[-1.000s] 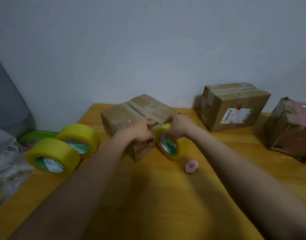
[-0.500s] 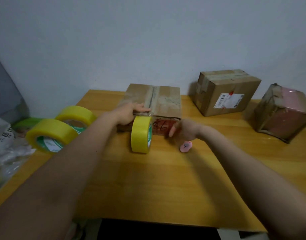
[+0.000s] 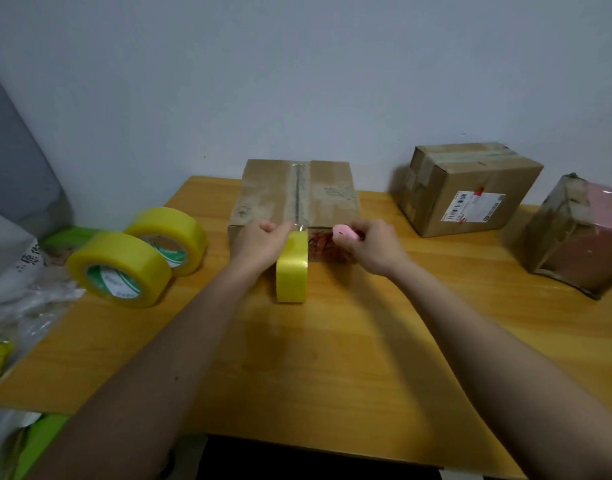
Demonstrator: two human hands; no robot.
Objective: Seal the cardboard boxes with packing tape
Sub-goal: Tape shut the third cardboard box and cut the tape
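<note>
A flat cardboard box [image 3: 332, 192] lies at the back middle of the wooden table [image 3: 332, 358], with clear tape running down its centre seam. A yellow tape roll [image 3: 292, 268] stands on edge against the box's front face, its tape still joined to the seam. My left hand [image 3: 259, 245] pinches the tape at the box's front edge, just left of the roll. My right hand [image 3: 370, 249] holds a small pink cutter [image 3: 344, 233] close to the right of that tape strip.
Two more yellow tape rolls [image 3: 121, 268] [image 3: 167, 237] lie at the left. A taped box with a label [image 3: 470, 188] and a wrapped pinkish box [image 3: 574, 233] stand at the right. Plastic bags [image 3: 17, 282] crowd the left edge. The wall is directly behind.
My right hand picked the pink cutter off the table and raised it to the tape. The box was turned square to me. My left hand shifted to pinch the tape beside the roll.
</note>
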